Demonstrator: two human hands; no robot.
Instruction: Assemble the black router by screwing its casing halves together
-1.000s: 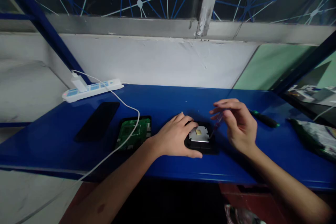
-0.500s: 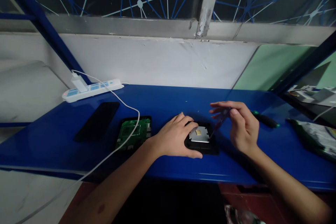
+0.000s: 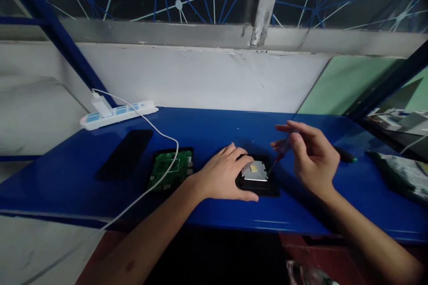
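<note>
My left hand rests on the left side of a black casing, thumb and fingers spread around its edge. A silver metal plate with a small yellowish pad lies inside that casing. Between the thumb and fingers of my right hand is a slim screwdriver, its handle partly see-through. The shaft slants down to the plate's right edge; whether the tip touches a screw is too small to tell. Left of my left hand, a green circuit board sits in a black housing.
A white cable runs from a power strip across the circuit board. A dark flat panel lies at the left. To the right are a black and green tool and a plastic bag on the blue table.
My right hand has shifted slightly to the right, and the screwdriver in it is tilted a little differently. My left hand and the casing are practically where they were.
</note>
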